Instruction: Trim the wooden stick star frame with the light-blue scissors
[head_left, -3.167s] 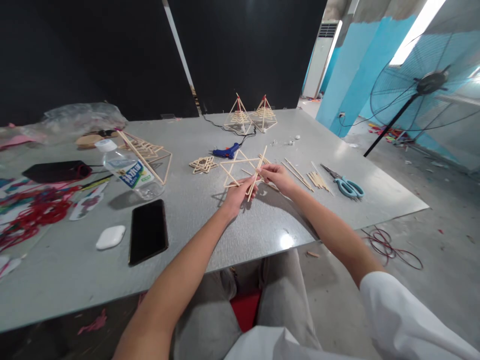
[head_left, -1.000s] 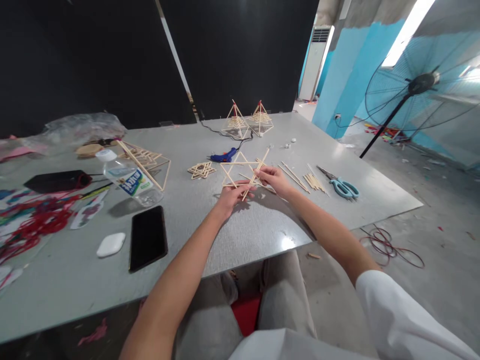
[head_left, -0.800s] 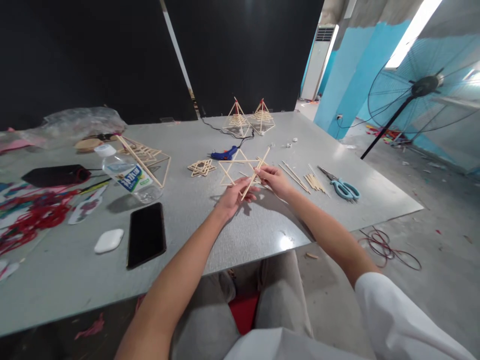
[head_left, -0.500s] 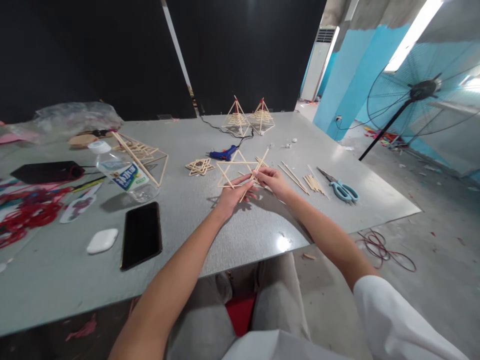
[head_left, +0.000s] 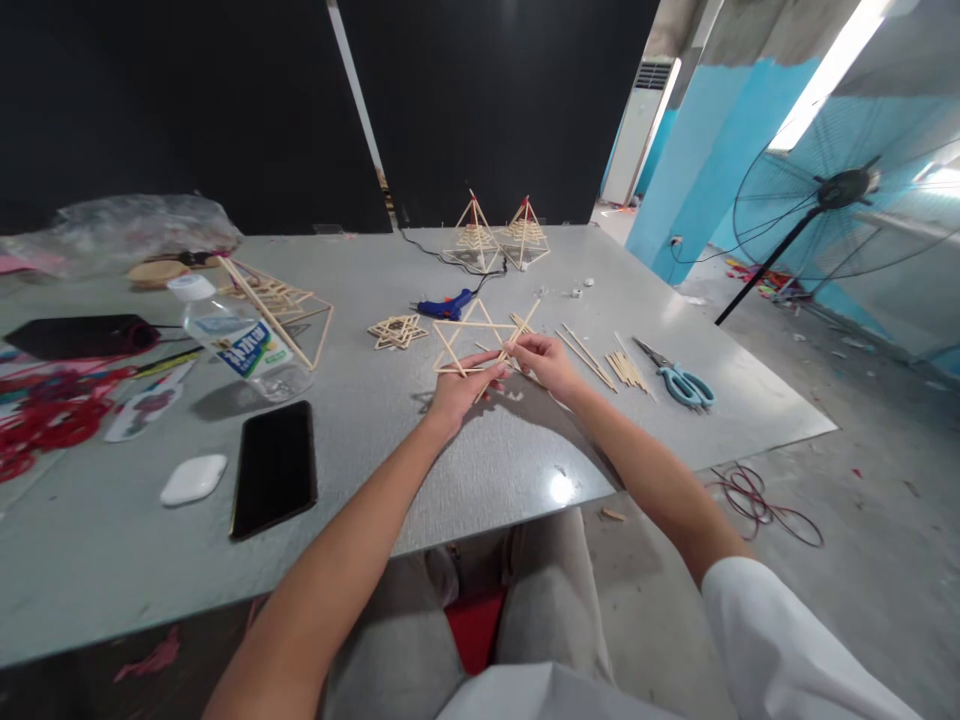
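A star-shaped frame of thin pale wooden sticks (head_left: pixel 471 342) was held just above the grey tabletop (head_left: pixel 480 450), near its middle. The left hand (head_left: pixel 454 389) was pinched on its lower edge; the right hand (head_left: pixel 546 359) was closed on a loose stick crossing it. The frame was judged light, stiff and brittle at the joints, so best gripped beside a joint.

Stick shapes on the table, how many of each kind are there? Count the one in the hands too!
Standing pyramids: 2
Big pyramid lying on its side: 1
Flat stars: 2, small star on the table, big star held by left hand and right hand
Total: 5
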